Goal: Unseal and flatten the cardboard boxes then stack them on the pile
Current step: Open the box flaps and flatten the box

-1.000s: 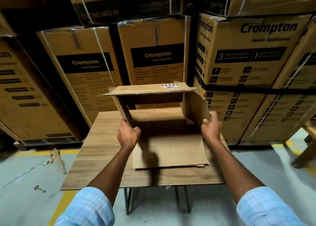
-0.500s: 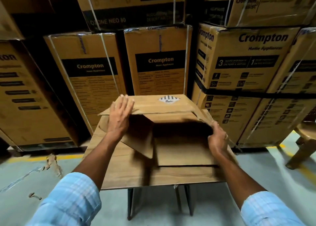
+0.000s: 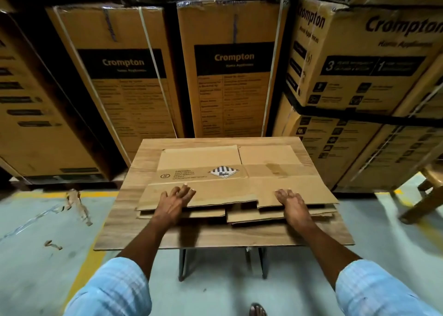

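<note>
A flattened cardboard box (image 3: 230, 172) with a diamond hazard label lies flat on top of a pile of flattened cardboard (image 3: 263, 214) on a small wooden table (image 3: 215, 236). My left hand (image 3: 173, 202) rests palm down on the box's near left edge, fingers spread. At the near right edge my right hand (image 3: 293, 204) presses flat as well. Neither hand grips anything.
Tall stacked Crompton cartons (image 3: 230, 71) stand like a wall right behind and beside the table. A torn cardboard strip (image 3: 76, 205) and a small scrap (image 3: 51, 244) lie on the grey floor at left. A wooden stool leg (image 3: 424, 203) shows at right.
The box stood open and upright, then collapsed under my hands; now it lies flat on the pile with both palms on its near edge. The camera has moved closer.
</note>
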